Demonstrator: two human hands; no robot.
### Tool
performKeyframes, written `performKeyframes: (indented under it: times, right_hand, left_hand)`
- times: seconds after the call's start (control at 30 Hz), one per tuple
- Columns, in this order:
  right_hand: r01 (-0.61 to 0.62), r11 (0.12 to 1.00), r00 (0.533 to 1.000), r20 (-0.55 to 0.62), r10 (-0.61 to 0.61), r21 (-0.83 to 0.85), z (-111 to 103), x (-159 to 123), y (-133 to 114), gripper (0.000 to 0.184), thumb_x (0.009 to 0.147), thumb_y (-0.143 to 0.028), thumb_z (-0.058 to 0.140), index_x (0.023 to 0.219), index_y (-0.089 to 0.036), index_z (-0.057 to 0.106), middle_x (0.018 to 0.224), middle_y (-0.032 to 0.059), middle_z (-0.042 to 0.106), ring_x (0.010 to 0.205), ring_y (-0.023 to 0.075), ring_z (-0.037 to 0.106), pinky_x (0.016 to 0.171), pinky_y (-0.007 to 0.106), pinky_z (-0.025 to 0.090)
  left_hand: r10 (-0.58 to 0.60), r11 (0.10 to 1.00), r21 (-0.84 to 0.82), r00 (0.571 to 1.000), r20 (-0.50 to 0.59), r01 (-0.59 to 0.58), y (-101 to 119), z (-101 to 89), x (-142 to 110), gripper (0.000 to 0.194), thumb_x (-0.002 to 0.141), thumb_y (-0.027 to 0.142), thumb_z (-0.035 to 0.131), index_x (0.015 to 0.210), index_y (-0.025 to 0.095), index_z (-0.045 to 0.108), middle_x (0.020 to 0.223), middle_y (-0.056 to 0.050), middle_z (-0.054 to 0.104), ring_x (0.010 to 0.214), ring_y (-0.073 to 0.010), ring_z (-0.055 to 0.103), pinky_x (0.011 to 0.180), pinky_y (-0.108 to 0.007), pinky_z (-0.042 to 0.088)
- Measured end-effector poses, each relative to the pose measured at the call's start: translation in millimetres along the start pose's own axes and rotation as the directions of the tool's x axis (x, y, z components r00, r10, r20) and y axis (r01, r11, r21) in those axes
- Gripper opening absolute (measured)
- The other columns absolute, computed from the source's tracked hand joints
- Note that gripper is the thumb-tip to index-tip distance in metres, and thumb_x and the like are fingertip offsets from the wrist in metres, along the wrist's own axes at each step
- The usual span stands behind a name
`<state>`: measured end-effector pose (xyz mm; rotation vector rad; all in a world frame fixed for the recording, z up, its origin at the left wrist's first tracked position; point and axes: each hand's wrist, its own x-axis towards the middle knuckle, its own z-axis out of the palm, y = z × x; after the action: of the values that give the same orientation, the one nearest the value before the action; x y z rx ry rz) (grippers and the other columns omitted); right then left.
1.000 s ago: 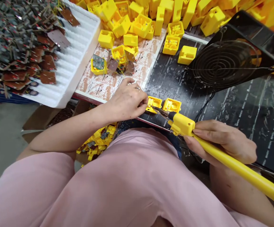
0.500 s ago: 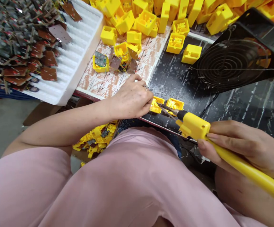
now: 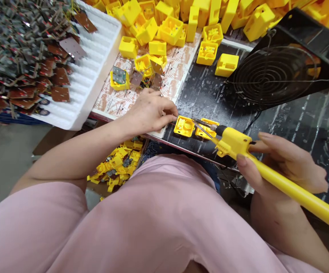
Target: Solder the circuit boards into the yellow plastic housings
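Observation:
My left hand (image 3: 149, 112) rests at the near edge of the bench, its fingers pinched against the left side of a small yellow plastic housing (image 3: 184, 126). A second yellow housing (image 3: 207, 129) lies just right of it. My right hand (image 3: 284, 161) is wrapped round a yellow-handled soldering iron (image 3: 235, 146). The iron's dark metal tip (image 3: 200, 123) reaches over the two housings, close to the left one. What the left fingers pinch is too small to name.
A white tray (image 3: 96, 72) heaped with brown circuit boards (image 3: 25, 57) sits at the left. Many yellow housings (image 3: 181, 22) are piled along the back. A black fan with a wire grille (image 3: 275, 74) stands at the right on the black mat (image 3: 295, 113). Yellow scraps (image 3: 119, 163) lie below the bench.
My left hand has slid a little left, uncovering the left housing. The soldering iron has shifted up and its tip has come over the housings.

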<state>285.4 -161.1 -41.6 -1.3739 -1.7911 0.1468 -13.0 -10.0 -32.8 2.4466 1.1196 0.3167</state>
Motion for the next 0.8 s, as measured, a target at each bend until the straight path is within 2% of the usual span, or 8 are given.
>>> performKeyframes:
  times: [0.07,0.17,0.3,0.43,0.5,0.6,0.7,0.8]
  right_hand:
    - [0.085,0.996,0.991,-0.101,-0.085,-0.007,5,0,-3,0.058,0.089,-0.028,0.085,0.144,-0.035,0.068,0.108,0.0004,0.084,0.067,0.0196,0.078,0.052,0.031,0.06]
    - [0.123,0.992,0.987,-0.099,-0.124,-0.016,10,3,-5,0.064,0.087,-0.028,0.088,0.147,-0.037,0.066,0.108,-0.0015,0.084,0.071,0.0198,0.079,0.058,0.032,0.064]
    - [0.112,0.993,0.982,-0.154,-0.106,0.031,10,4,-8,0.052,0.088,-0.024,0.087,0.137,-0.033,0.073,0.099,-0.0009,0.084,0.066,0.0174,0.077,0.05,0.029,0.059]
    - [0.186,0.971,0.982,-0.071,-0.177,0.148,10,6,-13,0.053,0.083,-0.015,0.088,0.132,-0.031,0.073,0.088,-0.0029,0.081,0.067,0.0174,0.076,0.05,0.027,0.059]
    - [0.177,0.975,0.984,-0.018,-0.176,0.133,12,8,-15,0.039,0.083,-0.012,0.087,0.116,-0.029,0.075,0.084,-0.0036,0.079,0.066,0.0171,0.075,0.049,0.027,0.057]
    - [0.215,0.971,0.976,-0.014,-0.215,0.108,14,15,-17,0.02,0.088,-0.014,0.082,0.096,-0.027,0.068,0.077,-0.0041,0.077,0.063,0.0152,0.074,0.049,0.024,0.055]
    - [0.264,0.961,0.964,0.012,-0.266,0.081,15,22,-20,0.019,0.091,-0.018,0.081,0.091,-0.027,0.064,0.073,-0.0053,0.075,0.06,0.0133,0.073,0.049,0.023,0.054]
    - [0.269,0.961,0.955,0.114,-0.274,0.064,11,26,-25,0.015,0.095,-0.022,0.079,0.09,-0.026,0.065,0.075,-0.0042,0.076,0.061,0.0129,0.073,0.053,0.023,0.057]
  left_hand:
    - [-0.018,1.0,-0.005,0.999,-0.043,0.018,-3,4.6,1,0.018,0.089,0.035,0.065,0.09,0.026,0.081,0.084,0.0,0.079,0.094,-0.0243,0.068,0.106,-0.05,0.043]
    - [0.024,1.0,0.002,0.998,-0.057,-0.024,0,7.8,1,0.021,0.09,0.033,0.061,0.089,0.026,0.081,0.085,-0.001,0.078,0.094,-0.025,0.067,0.107,-0.052,0.043]
    - [0.073,0.997,0.021,0.997,-0.039,-0.072,9,6.6,0,0.025,0.091,0.033,0.056,0.087,0.025,0.079,0.082,-0.003,0.077,0.09,-0.0245,0.066,0.109,-0.054,0.043]
    - [0.078,0.992,0.101,0.996,-0.032,-0.075,14,9.0,4,0.023,0.088,0.031,0.055,0.08,0.023,0.075,0.073,-0.003,0.071,0.085,-0.0241,0.064,0.108,-0.055,0.045]
    - [0.081,0.99,0.122,0.996,-0.029,-0.077,14,10.1,6,0.022,0.087,0.031,0.055,0.078,0.023,0.074,0.071,-0.003,0.069,0.081,-0.0231,0.063,0.107,-0.055,0.046]
    - [0.088,0.986,0.141,0.996,-0.027,-0.083,14,9.9,8,0.022,0.086,0.031,0.056,0.076,0.023,0.074,0.069,-0.002,0.067,0.079,-0.0221,0.062,0.106,-0.055,0.047]
    - [0.099,0.984,0.153,0.994,-0.034,-0.093,15,9.3,10,0.022,0.085,0.03,0.056,0.074,0.023,0.074,0.065,-0.002,0.063,0.082,-0.023,0.063,0.106,-0.056,0.047]
    - [0.113,0.984,0.141,0.993,-0.039,-0.106,17,9.7,12,0.022,0.084,0.029,0.056,0.072,0.024,0.073,0.064,-0.002,0.062,0.087,-0.0251,0.065,0.108,-0.06,0.046]
